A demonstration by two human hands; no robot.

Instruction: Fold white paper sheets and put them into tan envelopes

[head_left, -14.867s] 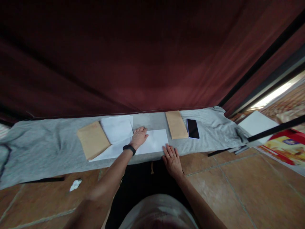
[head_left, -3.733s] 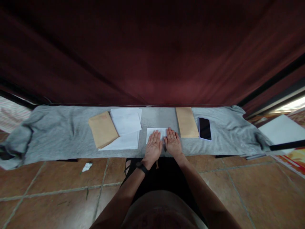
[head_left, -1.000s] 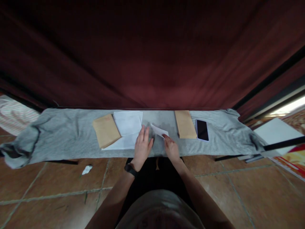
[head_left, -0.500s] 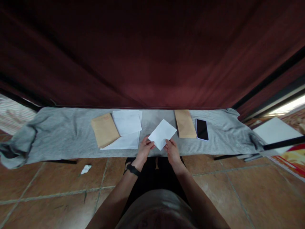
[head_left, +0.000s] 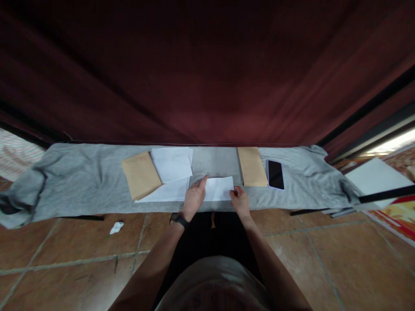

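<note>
Partly hidden, left hand [head_left: 194, 196] touching white paper [head_left: 219, 189], fingers' grip unclear, right hand [head_left: 240, 201] pinching its edge.

Folded white sheet [head_left: 219, 189]: tilted like a diamond 0.5 s ago, now squared up, long edges roughly parallel to the front of the surface [head_left: 215, 160]. At 14.9 s back it was a longer strip; shorter rectangle now. Left hand [head_left: 194, 197] went from pinching the near-left corner to lying along the left edge. Right hand [head_left: 240, 199] shifted from the lower right side to the right edge, fingertips pinching there.
</note>
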